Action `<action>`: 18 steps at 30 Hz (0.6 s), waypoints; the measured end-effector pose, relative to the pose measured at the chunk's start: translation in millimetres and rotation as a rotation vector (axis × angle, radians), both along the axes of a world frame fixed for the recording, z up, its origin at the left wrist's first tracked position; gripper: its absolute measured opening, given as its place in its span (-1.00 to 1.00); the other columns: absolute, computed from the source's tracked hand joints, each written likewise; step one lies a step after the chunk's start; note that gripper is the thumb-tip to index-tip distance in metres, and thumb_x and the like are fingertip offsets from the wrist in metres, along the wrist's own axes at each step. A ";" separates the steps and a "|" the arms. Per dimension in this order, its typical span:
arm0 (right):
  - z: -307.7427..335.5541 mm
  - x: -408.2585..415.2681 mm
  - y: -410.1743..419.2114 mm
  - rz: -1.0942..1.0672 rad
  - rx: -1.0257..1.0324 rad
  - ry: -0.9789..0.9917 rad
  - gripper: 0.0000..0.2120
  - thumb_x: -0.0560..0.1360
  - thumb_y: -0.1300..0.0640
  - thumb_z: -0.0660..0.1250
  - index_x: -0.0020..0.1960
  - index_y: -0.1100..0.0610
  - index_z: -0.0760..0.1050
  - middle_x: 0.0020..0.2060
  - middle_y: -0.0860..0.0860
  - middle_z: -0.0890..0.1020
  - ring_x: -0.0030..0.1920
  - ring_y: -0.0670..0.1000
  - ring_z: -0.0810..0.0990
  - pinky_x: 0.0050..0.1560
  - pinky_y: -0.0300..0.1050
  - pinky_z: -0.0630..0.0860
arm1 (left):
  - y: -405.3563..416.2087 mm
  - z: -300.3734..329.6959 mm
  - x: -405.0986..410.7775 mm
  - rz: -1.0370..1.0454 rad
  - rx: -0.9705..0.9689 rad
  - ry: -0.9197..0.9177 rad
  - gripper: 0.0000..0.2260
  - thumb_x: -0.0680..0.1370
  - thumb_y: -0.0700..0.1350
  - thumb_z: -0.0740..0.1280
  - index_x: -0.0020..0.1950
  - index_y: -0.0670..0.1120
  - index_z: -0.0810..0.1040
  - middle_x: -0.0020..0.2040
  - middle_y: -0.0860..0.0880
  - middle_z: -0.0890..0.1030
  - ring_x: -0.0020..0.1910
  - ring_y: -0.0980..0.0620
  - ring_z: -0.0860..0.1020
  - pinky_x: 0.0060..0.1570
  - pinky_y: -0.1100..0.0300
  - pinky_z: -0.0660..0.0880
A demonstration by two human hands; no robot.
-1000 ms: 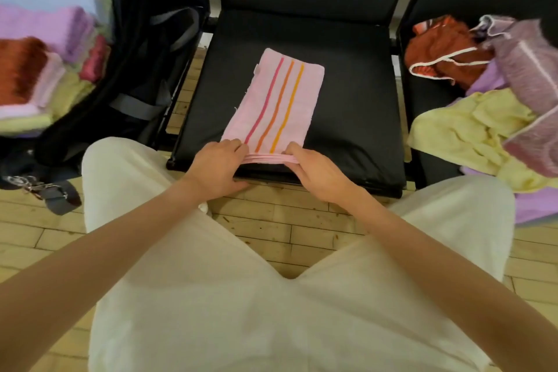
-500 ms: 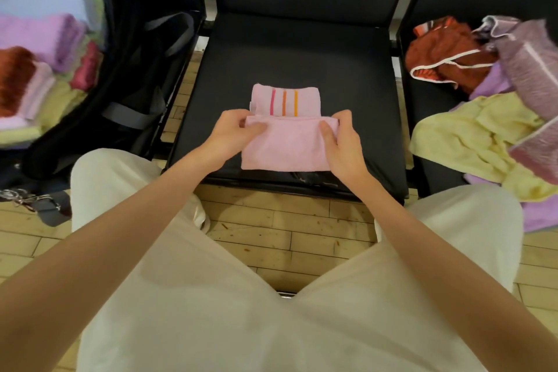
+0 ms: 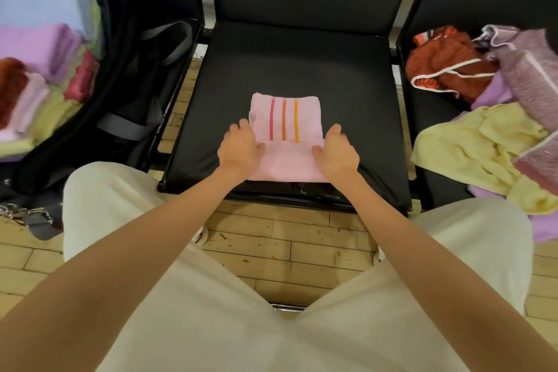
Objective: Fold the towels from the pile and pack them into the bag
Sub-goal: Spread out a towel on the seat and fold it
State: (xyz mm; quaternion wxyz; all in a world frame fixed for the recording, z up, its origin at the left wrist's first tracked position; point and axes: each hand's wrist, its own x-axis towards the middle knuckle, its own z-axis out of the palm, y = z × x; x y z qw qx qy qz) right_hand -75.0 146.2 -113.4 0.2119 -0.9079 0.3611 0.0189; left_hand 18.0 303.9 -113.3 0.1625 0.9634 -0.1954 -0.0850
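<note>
From the head view, a row of black padded chairs runs across the scene over a floor of pale wooden blocks, scuffed here and there. The middle chair seat serves as the working surface, and on its near half lies a pink towel with red, orange and yellow stripes, its near part folded over so a plain pink flap covers the stripes' near ends. The left hand rests on the towel's left edge and the right hand on its right edge; the fingers of both look spread and fairly flat, pressing the cloth down rather than pinching it, though the fingertips curl a little and their undersides are hidden. On the left, a black bag with grey straps lies open, holding folded towels in blue, lilac, rust, magenta and yellow; its left part is cut off by the frame. On the right chair sits the loose pile: a rust cloth with white trim, a mauve one, a yellow one and lilac beneath, partly cut off at the right edge. The person's cream trousers fill the near foreground, hiding the floor below. A metal clip at the near left is too blurred to identify.
</note>
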 end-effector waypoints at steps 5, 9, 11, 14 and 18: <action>17.2 -18.9 -5.3 0.337 -0.006 -0.090 -0.60 0.49 0.20 0.31 0.30 0.14 0.35 0.25 0.08 0.40 0.21 0.07 0.44 0.16 -0.13 0.41 | 27.1 15.6 1.9 -0.373 -0.106 -0.140 -0.64 0.54 -0.05 0.34 0.31 -0.12 0.46 0.27 -0.08 0.50 0.22 -0.05 0.47 0.22 0.08 0.42; 31.6 -36.7 -8.4 0.564 0.190 0.177 -0.38 0.44 0.23 0.32 0.46 0.10 0.23 0.35 0.03 0.38 0.28 0.07 0.41 0.21 -0.10 0.42 | 48.0 24.9 -4.7 -0.627 -0.026 -0.002 -0.64 0.52 0.02 0.35 0.26 -0.11 0.53 0.24 -0.02 0.55 0.26 0.02 0.47 0.31 0.12 0.37; 32.1 -41.3 -9.2 0.605 0.169 0.242 -0.31 0.42 0.25 0.33 0.49 0.07 0.18 0.33 0.02 0.39 0.24 0.07 0.43 0.13 -0.13 0.45 | 52.4 26.7 -6.6 -0.653 0.028 0.071 -0.65 0.50 -0.05 0.37 0.25 -0.14 0.53 0.21 -0.04 0.56 0.23 0.01 0.48 0.28 0.15 0.39; 26.2 -38.8 -8.9 0.616 0.102 0.193 -0.34 0.40 0.26 0.34 0.46 0.07 0.25 0.27 0.02 0.44 0.18 0.07 0.47 0.08 -0.11 0.47 | 53.1 27.1 -6.7 -0.638 0.059 0.103 -0.64 0.47 -0.16 0.37 0.27 -0.15 0.52 0.21 -0.05 0.56 0.23 -0.01 0.48 0.27 0.13 0.41; 9.7 -31.8 -12.4 0.546 0.092 0.025 -0.55 0.40 0.24 0.34 0.29 0.10 0.47 0.09 0.03 0.58 0.06 0.07 0.56 -0.03 -0.14 0.52 | 47.0 22.9 -7.8 -0.609 -0.022 0.066 -0.77 0.48 -0.17 0.35 0.12 -0.10 0.61 0.04 -0.01 0.62 0.06 0.03 0.54 0.18 0.10 0.48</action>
